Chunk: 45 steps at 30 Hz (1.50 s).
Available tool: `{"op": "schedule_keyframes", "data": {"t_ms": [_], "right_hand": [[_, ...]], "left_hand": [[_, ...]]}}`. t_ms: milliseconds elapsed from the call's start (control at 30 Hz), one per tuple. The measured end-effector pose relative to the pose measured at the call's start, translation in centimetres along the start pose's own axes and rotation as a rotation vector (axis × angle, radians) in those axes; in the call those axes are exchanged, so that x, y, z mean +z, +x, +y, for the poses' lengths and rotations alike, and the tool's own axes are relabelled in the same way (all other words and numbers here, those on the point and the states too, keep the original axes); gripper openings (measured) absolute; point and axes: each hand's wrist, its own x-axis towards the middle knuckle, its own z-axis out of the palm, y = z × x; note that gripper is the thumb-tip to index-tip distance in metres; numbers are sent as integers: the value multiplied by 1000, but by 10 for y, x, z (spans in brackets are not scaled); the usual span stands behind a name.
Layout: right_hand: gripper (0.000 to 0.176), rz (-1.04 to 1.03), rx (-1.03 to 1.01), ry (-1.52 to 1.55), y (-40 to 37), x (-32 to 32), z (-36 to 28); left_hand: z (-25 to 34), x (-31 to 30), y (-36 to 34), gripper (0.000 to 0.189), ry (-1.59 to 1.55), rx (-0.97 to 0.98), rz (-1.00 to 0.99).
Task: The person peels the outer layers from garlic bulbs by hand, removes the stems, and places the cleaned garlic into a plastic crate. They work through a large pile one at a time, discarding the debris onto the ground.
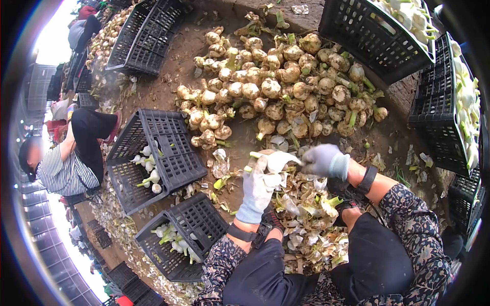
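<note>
My left hand [256,186], in a pale work glove, is closed around white garlic bulbs [277,162] with short green stem ends, over the ground between my knees. Just to the right, my gloved right hand [324,160] has its fingers pressed together at a thin strip of skin that trails from the upper bulb. Whether anything else is in its fingers is hidden. Beyond both hands lies a large heap of soil-covered garlic [270,89]. Below them, peeled skins and leaf scraps [316,229] cover the ground.
Two black crates [176,153] [204,219] with some white garlic stand on the left. Full crates [377,43] [434,109] stand at the upper right. Another crate [148,38] is at the upper left. A person in a striped top [66,173] sits at the far left.
</note>
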Motion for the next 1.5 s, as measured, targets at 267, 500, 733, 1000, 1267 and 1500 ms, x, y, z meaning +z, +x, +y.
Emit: {"op": "schedule_keyframes", "data": {"t_ms": [267, 500, 733, 1000, 1267, 1500], "right_hand": [[32, 653, -214, 213, -11, -2, -45], [9, 189, -559, 217, -20, 32, -47], [24, -35, -220, -152, -22, 34, -30], [38, 541, 397, -211, 22, 2, 43], [29, 263, 211, -229, 38, 26, 15], [39, 284, 129, 59, 47, 54, 21]], "left_hand": [[0, -11, 11, 30, -347, -244, -83], [2, -18, 18, 32, -471, -317, 105], [74, -63, 15, 49, -405, 43, 41], [152, -100, -15, 78, -887, 615, 133], [21, -18, 21, 25, -340, 46, 96], [-53, -20, 28, 36, 263, -28, 154]]}}
